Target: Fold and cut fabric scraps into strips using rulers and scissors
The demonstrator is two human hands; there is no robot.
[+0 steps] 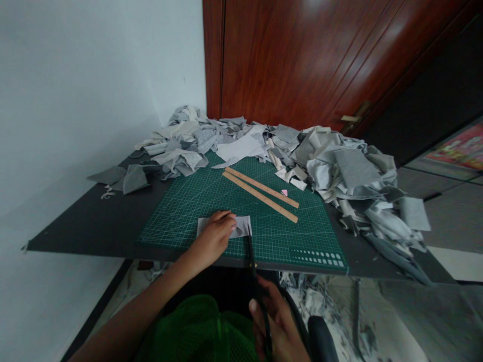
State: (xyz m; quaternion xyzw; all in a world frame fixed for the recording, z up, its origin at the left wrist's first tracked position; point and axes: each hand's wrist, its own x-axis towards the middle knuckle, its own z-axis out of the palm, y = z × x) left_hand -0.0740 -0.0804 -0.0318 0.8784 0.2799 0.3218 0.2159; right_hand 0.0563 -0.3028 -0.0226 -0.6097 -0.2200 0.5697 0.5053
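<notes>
A small light-grey piece of fabric (243, 225) lies on the green cutting mat (181, 216) close to its front edge. My left hand (216, 234) rests over the middle of the fabric, its fingers curled and pressed onto it; the fingertips are partly hidden. Black-handled scissors (252, 255) are in my right hand (278, 322), which is closed around the handles below the table's front edge. Their blades point away from me and reach the right end of the fabric. Whether the blades are parted is hard to make out.
Two wooden rulers (260, 197) lie aslant on the mat, with a small pink chalk piece (284, 192) beside them. Heaps of grey fabric scraps (339, 166) line the back and right of the dark table (86, 226). More scraps (315, 301) litter the floor. A wooden door (287, 60) stands behind.
</notes>
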